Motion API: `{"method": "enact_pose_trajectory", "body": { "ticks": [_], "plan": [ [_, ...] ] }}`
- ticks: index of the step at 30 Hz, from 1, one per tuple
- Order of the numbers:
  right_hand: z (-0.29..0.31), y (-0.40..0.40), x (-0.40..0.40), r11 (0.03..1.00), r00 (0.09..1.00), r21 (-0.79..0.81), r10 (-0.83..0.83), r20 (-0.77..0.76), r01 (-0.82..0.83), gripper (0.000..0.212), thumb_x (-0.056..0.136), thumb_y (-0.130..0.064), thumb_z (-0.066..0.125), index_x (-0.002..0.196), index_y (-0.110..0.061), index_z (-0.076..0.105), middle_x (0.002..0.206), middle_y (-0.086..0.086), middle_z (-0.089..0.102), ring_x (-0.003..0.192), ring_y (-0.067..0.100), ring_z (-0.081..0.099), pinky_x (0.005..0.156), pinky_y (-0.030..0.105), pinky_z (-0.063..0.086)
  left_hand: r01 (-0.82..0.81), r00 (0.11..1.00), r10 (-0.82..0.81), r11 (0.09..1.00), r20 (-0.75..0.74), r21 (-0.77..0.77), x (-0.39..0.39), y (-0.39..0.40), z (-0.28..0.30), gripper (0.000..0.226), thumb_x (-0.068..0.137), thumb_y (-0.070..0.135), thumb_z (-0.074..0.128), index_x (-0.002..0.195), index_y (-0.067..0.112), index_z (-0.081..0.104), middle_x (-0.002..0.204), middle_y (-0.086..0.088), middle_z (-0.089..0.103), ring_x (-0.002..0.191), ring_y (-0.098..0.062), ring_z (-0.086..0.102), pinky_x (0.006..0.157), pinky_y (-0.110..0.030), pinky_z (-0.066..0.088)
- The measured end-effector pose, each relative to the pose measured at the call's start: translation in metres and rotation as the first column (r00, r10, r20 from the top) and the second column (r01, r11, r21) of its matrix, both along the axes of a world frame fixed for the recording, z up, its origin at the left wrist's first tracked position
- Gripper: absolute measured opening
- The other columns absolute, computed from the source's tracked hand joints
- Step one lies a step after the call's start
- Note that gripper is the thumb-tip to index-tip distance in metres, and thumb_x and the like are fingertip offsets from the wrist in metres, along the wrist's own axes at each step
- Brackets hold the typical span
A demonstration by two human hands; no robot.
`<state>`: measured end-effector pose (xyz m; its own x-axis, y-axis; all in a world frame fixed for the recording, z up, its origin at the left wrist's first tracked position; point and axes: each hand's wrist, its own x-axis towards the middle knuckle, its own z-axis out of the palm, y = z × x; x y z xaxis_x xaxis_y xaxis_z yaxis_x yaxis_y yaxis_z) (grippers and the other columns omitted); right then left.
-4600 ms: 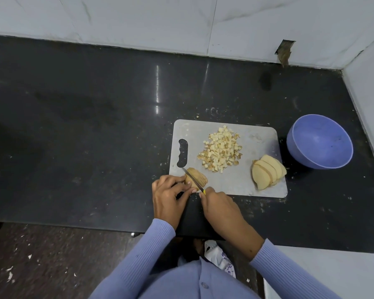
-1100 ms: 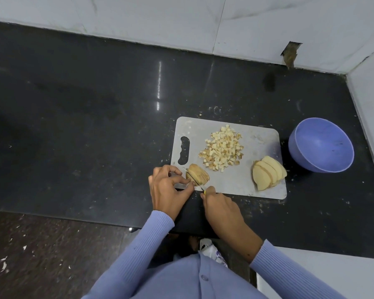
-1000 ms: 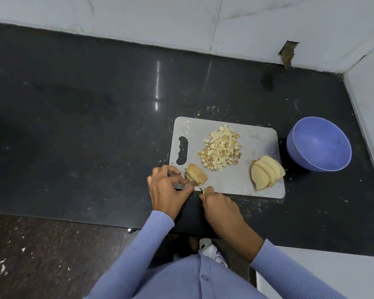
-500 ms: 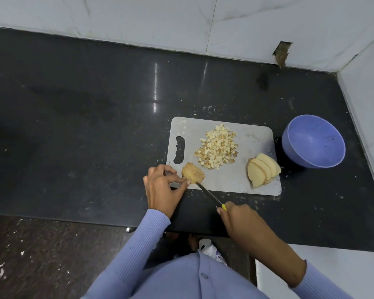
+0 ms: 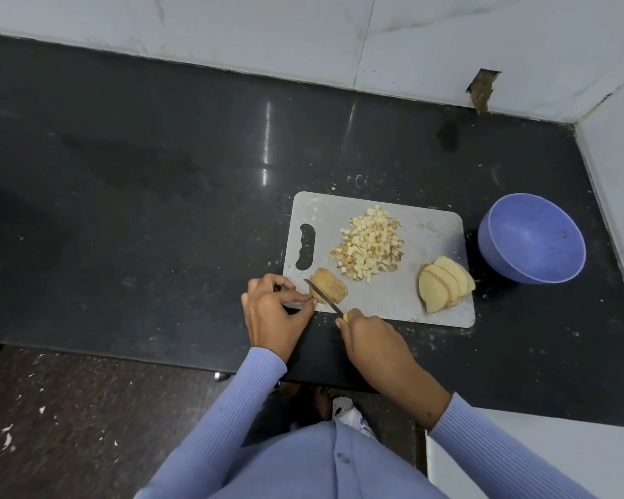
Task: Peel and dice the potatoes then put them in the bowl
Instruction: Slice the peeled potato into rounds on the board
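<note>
Half a second earlier the right hand (image 5: 370,338) was drawn back off the cutting board (image 5: 411,297) toward the counter's near edge; now it has come forward again, and the knife (image 5: 323,296) lies across the stack of potato slices (image 5: 328,290) at the board's near left corner. The blade runs diagonally, tip toward the board's handle slot, heel toward the right hand, whose fingers are wrapped round the yellow handle. The left hand (image 5: 272,313) sits just left of the stack, thumb and forefinger pinching its near left end.

That stack is the piece in hand. Its slices stand on edge, leaning, and the knife appears to cross them rather than run along them, though how far it has entered cannot be told. The person's judgement for the coming cut turns on this: the blade lies between the two hands, with the left fingertips touching the potato right beside the edge, so the stroke should probably fall away from those fingertips.

A pile of diced potato (image 5: 368,244) rests in the middle of the board. Near the board's right edge a second fan of slices (image 5: 444,284) waits uncut. The blue bowl (image 5: 532,239) stands on the counter (image 5: 159,174) just beyond the board's right side, toward the right wall, and holds no dice that show. The task looks somewhat past halfway.
</note>
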<state>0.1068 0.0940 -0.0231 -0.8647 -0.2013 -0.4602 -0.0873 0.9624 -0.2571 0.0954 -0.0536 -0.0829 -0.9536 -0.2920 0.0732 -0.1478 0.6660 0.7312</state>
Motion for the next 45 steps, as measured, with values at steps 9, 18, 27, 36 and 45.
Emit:
{"method": "enact_pose_trajectory", "body": {
  "ticks": [9,18,27,36,45],
  "plan": [
    [-0.009,-0.005,0.004,0.999,1.000,0.050,0.007,0.016,-0.008,0.035,0.105,-0.033,0.022,0.115,-0.006,0.043,0.110,0.015,0.062,0.100,0.033,0.060,0.067,0.034,0.035,0.014,1.000,-0.014,1.000,-0.016,-0.026,-0.003,0.005,0.001,0.014,0.059,0.016,0.088,0.061,0.021,0.075,0.079,0.006,0.056,0.083,-0.017,0.046,0.073,-0.022,0.018],
    [-0.004,0.014,0.022,0.993,0.997,0.115,0.029,0.070,-0.037,0.033,0.105,-0.034,0.021,0.111,-0.008,0.042,0.109,0.012,0.062,0.100,0.032,0.060,0.067,0.033,0.033,0.043,0.999,-0.045,0.997,-0.017,-0.066,-0.003,0.005,0.004,0.014,0.060,0.016,0.087,0.061,0.020,0.074,0.080,0.006,0.057,0.085,-0.017,0.046,0.072,-0.023,0.018],
    [0.012,0.046,0.037,0.994,0.987,0.095,-0.058,0.150,0.044,0.034,0.103,-0.040,0.026,0.101,-0.012,0.045,0.100,0.011,0.060,0.096,0.032,0.059,0.070,0.033,0.038,0.229,0.970,-0.234,0.970,-0.059,-0.087,-0.010,-0.006,0.004,0.017,0.063,0.013,0.086,0.075,0.018,0.077,0.084,0.003,0.058,0.086,-0.016,0.044,0.075,-0.031,0.036],
    [0.013,0.077,0.038,0.945,0.952,-0.114,-0.302,0.050,0.306,0.040,0.100,-0.041,0.034,0.075,-0.013,0.045,0.064,0.001,0.048,0.059,0.017,0.046,0.061,0.033,0.039,0.870,0.485,-0.857,0.453,0.174,-0.194,-0.066,-0.027,0.020,0.057,0.077,-0.004,0.069,0.128,0.018,0.060,0.138,0.006,0.052,0.132,-0.013,0.043,0.104,-0.038,0.043],
    [0.005,0.077,0.040,0.925,0.934,-0.126,-0.353,0.065,0.358,0.039,0.100,-0.041,0.035,0.076,-0.013,0.048,0.064,0.000,0.050,0.059,0.014,0.048,0.063,0.034,0.044,0.958,0.253,-0.898,0.181,0.361,-0.222,-0.093,-0.024,0.034,0.046,0.086,0.006,0.066,0.130,0.020,0.058,0.139,0.005,0.051,0.131,-0.014,0.046,0.101,-0.039,0.045]
  ]
}}
